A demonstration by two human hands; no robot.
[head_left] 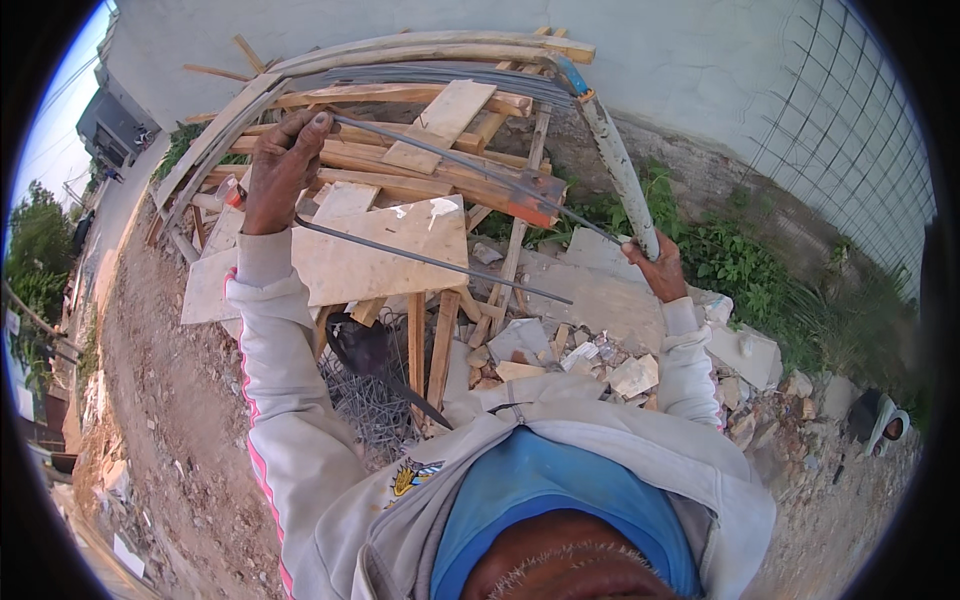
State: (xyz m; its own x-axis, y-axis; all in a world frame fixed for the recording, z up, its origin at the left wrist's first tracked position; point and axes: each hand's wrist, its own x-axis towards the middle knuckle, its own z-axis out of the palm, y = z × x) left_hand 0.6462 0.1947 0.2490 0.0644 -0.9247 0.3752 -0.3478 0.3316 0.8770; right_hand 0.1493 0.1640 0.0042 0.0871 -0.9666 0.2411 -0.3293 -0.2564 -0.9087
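Observation:
My raised left hand (285,165) is closed on a thin dark steel rod (450,157), which slants across the wooden bench toward my right hand. Lower down, a second length of rod (440,264) runs from below the left hand; whether both are one bent piece is hidden by that hand. My right hand (655,268) grips the lower end of a worn whitish pipe (615,160) with a blue top end and an orange band. The far tip of the upper rod lies close to these fingers. Beneath the upper rod, an orange-edged block (535,203) sits on the bench timber.
Stacked timber (380,165) and a bundle of steel rods (440,75) lie along the wall. A pale board (385,240) covers the bench's near side. Below are a dark bag (360,345), tangled wire (375,405) and rubble (600,360). Wire mesh (850,130) leans at right.

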